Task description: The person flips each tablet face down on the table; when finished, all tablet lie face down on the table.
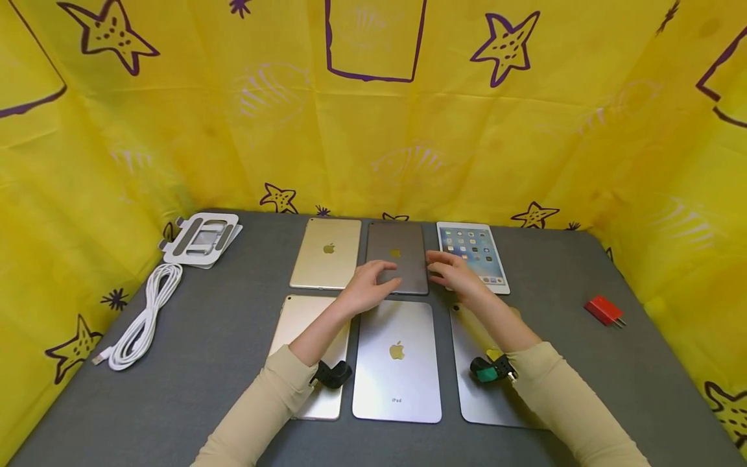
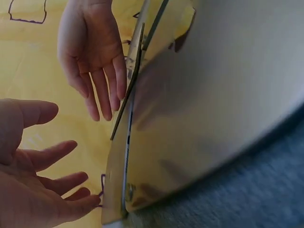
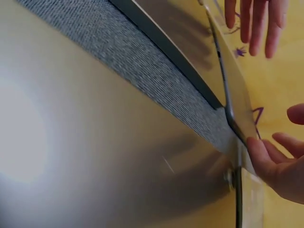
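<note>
Six tablets lie in two rows of three. My left hand hovers over the lower left part of a dark grey tablet, fingers apart and nothing held. At that tablet's right edge is my right hand, loosely bent and holding nothing, overlapping a white tablet with a lit screen. A gold tablet lies back left, face down. In front are another gold tablet, a silver iPad and a grey tablet, the outer two partly hidden by my forearms. Both hands look relaxed in the wrist views.
A white folding stand sits at the back left, with a coiled white cable in front of it. On the right lies a red plug adapter. Yellow patterned cloth walls the grey table at the back and sides.
</note>
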`<move>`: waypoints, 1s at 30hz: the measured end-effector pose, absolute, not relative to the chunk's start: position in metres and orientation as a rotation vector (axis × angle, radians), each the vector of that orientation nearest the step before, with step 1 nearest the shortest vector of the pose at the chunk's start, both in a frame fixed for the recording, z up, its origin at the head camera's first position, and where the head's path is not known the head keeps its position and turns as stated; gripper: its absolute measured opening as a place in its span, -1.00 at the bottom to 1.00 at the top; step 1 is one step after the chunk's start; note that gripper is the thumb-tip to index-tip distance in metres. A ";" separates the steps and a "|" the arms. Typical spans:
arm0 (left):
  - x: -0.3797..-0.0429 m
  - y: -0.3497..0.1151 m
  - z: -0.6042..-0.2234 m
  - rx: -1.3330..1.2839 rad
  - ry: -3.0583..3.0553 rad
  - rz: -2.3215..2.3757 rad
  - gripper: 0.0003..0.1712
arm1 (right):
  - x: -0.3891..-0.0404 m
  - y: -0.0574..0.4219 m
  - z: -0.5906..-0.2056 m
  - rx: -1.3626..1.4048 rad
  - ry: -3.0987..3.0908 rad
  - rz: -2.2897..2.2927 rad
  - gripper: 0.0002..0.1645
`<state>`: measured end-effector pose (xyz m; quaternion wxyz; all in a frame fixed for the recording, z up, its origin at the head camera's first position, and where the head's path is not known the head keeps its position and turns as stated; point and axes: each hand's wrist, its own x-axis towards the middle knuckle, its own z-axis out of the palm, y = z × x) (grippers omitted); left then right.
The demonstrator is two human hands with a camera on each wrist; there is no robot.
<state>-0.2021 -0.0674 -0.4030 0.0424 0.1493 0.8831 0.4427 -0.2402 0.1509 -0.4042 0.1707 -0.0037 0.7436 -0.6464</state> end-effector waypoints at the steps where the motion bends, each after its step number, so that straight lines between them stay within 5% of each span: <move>1: -0.203 -0.064 -0.402 0.459 2.695 1.371 -0.52 | -0.239 0.154 -0.403 -0.012 2.121 -1.842 -0.39; 16: -0.216 0.005 -0.403 0.291 2.343 1.827 -0.61 | -0.227 0.214 -0.396 0.223 2.144 -2.089 -0.47; 30: -0.217 0.036 -0.409 0.151 2.149 1.795 -0.39 | -0.215 0.262 -0.407 0.381 2.342 -1.991 -0.41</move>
